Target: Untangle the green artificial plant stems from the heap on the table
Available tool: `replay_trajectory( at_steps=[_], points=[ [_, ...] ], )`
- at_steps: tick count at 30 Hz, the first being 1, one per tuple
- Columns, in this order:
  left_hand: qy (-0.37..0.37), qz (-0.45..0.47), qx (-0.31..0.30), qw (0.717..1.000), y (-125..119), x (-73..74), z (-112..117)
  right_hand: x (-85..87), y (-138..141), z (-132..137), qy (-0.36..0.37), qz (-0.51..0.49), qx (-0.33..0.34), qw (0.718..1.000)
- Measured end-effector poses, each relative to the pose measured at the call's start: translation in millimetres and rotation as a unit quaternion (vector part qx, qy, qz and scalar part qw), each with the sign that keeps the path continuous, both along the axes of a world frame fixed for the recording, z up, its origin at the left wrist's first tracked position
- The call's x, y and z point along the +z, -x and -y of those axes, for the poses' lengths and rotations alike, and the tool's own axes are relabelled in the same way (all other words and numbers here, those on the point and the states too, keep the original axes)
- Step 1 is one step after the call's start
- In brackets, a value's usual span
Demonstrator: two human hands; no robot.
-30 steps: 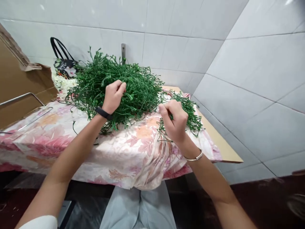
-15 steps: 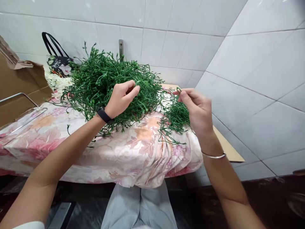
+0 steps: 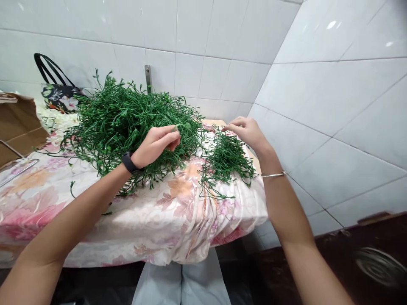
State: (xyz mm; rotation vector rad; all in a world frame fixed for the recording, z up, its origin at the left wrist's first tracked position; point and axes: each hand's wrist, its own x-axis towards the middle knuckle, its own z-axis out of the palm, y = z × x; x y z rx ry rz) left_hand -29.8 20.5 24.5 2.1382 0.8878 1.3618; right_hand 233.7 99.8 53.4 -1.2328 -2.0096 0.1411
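A big heap of thin green plastic sprigs (image 3: 127,123) lies on a table under a pink floral cloth (image 3: 159,212). My left hand (image 3: 155,146), with a black band on the wrist, rests against the front of the heap and pinches a sprig between thumb and fingers. A smaller pile of the same green sprigs (image 3: 227,159) lies to the right. My right hand (image 3: 246,132), with a thin bangle on the wrist, hovers over the far side of that pile, fingers loosely apart, touching a sprig tip.
White tiled walls close in behind and on the right. A black-handled floral bag (image 3: 57,95) and white flowers (image 3: 54,123) sit behind the heap. A cardboard box (image 3: 17,123) and a metal rail (image 3: 12,165) are at the left. The bare table corner (image 3: 256,163) shows beside the cloth.
My right hand moved from the near side of the small pile up and away to its far side and loosened its fingers. My left hand stayed at the heap, still pinching.
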Motion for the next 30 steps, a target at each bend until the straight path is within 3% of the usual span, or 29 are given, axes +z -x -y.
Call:
replay_trajectory(
  at_steps=[3,6,11,14,16,19,22,30],
  points=[
    [0.020,0.117,-0.025,0.993,7.0,-4.3,-4.1,-7.4,-4.9,-4.6,-0.022,0.027,-0.011,0.999],
    [0.058,0.178,-0.047,0.981,8.8,-6.2,-9.2,-11.0,-6.2,-10.5,-0.045,0.049,-0.043,0.997],
    [0.105,0.187,-0.096,0.972,4.7,-7.1,-9.2,-15.1,12.0,-1.7,-0.211,-0.018,-0.087,0.973],
    [0.094,0.179,-0.101,0.974,1.2,-10.1,-6.6,-22.0,33.4,18.8,-0.292,-0.045,-0.033,0.955],
    [0.083,0.169,-0.112,0.976,-0.5,-12.9,-5.5,-28.8,47.4,34.7,-0.306,-0.052,0.034,0.950],
    [0.080,0.144,-0.151,0.975,-2.0,-16.2,-4.6,-39.5,63.7,54.7,-0.259,-0.055,0.151,0.952],
    [0.082,0.125,-0.173,0.974,-3.0,-18.1,-4.1,-46.6,74.4,67.7,-0.151,-0.065,0.257,0.952],
    [0.085,0.100,-0.143,0.981,-1.8,-14.0,-1.7,-48.0,81.3,73.3,0.057,-0.070,0.344,0.935]
  ],
)
